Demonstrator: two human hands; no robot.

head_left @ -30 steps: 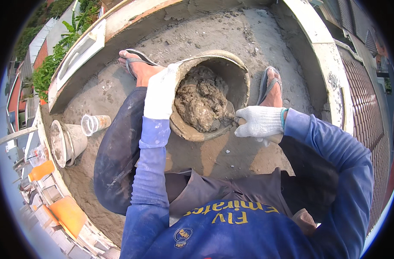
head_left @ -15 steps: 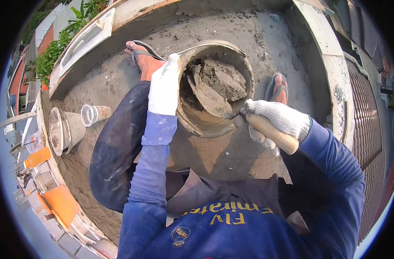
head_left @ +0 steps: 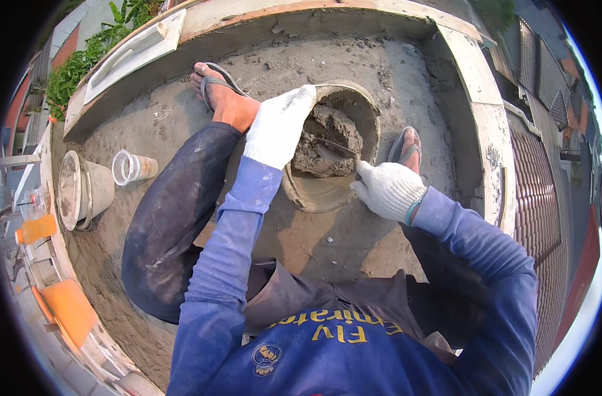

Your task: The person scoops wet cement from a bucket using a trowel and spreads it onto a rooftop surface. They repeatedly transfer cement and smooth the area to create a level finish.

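Note:
Between my feet stands a round bucket (head_left: 371, 122), tipped slightly, with a lump of wet grey mortar (head_left: 326, 132) inside. My left hand (head_left: 278, 131), in a white knit glove, is closed on the bucket's left rim. In a matching glove, my right hand (head_left: 388, 190) grips a trowel at the bucket's near right edge. The trowel's blade (head_left: 336, 146) is turned nearly edge-on against the mortar, so only a thin line of it shows. Its wooden handle is hidden inside my right hand.
On the left, a second bucket (head_left: 103, 188) lies tilted beside a clear plastic cup (head_left: 141, 167). A low mortar-coated wall (head_left: 340, 25) curves round the far side. Roof tiles (head_left: 541, 191) lie beyond the right edge. An orange bottle (head_left: 35, 229) stands at the far left.
The trowel has turned from flat to edge-on, and my right hand has rolled over, hiding the handle. My left hand has tilted the bucket, and the mortar lump has shifted nearer.

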